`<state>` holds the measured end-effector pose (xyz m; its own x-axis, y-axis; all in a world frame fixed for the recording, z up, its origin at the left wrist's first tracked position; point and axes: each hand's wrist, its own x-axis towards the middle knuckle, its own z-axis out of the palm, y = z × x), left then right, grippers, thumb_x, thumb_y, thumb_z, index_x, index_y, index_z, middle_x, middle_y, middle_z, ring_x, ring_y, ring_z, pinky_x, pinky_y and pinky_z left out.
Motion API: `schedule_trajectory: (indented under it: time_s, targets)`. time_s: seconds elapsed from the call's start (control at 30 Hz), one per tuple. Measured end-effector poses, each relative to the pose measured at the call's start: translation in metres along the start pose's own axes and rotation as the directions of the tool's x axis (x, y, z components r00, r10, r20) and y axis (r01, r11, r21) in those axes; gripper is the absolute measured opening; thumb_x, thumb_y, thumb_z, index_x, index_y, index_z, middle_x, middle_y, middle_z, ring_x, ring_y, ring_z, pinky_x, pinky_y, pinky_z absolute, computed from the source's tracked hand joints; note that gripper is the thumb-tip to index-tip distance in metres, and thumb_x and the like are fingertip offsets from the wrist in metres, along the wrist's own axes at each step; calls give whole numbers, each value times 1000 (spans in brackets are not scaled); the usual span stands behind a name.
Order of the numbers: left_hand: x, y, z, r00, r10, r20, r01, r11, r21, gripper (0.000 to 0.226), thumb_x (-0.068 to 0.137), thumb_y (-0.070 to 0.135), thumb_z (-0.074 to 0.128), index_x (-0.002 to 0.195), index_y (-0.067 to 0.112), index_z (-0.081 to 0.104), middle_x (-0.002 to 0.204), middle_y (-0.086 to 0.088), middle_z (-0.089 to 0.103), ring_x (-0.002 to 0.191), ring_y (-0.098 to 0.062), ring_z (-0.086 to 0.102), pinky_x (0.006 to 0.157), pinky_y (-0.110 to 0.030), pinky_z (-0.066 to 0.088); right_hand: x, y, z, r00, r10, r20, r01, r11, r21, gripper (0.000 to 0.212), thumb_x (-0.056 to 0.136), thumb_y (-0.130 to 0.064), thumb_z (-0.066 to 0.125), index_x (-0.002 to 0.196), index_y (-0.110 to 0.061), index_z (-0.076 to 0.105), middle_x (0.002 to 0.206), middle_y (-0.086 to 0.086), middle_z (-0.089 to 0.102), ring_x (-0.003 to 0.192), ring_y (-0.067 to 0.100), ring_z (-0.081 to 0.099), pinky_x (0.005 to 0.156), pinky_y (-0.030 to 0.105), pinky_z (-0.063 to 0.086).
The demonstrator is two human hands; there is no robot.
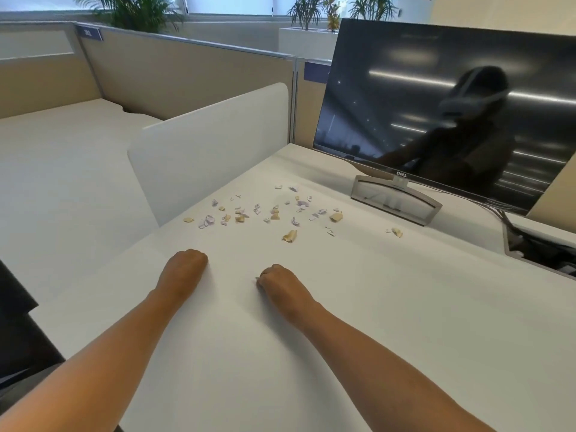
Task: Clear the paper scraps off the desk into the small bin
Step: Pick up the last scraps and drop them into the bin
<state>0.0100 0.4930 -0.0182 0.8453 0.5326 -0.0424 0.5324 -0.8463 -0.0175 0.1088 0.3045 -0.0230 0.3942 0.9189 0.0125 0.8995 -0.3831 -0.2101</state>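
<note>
Curled shut on the bench [389, 310], left grip [184, 265] and right grip [278, 282] look empty. Paper scraps [274, 216] spread crosswise just ahead.

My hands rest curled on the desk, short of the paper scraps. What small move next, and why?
Probably reach the right hand forward to the nearest tan scrap and start raking the scraps into one pile: they lie scattered on the desk beyond it and the left hand, and no bin is in view.
</note>
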Motion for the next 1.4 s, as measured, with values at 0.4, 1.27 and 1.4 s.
schedule_trajectory:
  time_s: [0.4, 1.27, 1.4]
  targets:
    - [-44, 76, 9, 994, 43, -105, -53, 994, -95, 24, 80, -3, 46, 87, 4, 68, 93, -13, 69, 87, -31, 63, 80, -38, 51, -109, 63, -33, 978, 206, 32, -208, 974, 89, 16, 84, 4, 41, 73, -8, 42, 83, 10, 43, 82, 19, 38, 69, 26, 25]
    - [-199, 596, -23, 794, 587, -158, -594, 694, -407, 41, 87, -4, 38, 114, 11, 64, 119, -11, 64, 112, -26, 57, 96, -30, 45, -518, 285, -144, 603, 767, -219, -741, 640, 202, 31, 95, -6, 44, 122, -8, 60, 130, 7, 60, 119, 21, 55, 104, 22, 36]
    - [-212, 662, -47, 769, 606, -206, -622, 632, -463, 30, 92, 1, 45, 111, 9, 67, 116, -12, 67, 107, -24, 62, 98, -28, 47, -559, 314, -167, 546, 792, -274, -770, 603, 207, 31, 94, -6, 48, 121, -9, 61, 129, 8, 60, 116, 22, 58, 103, 24, 40]
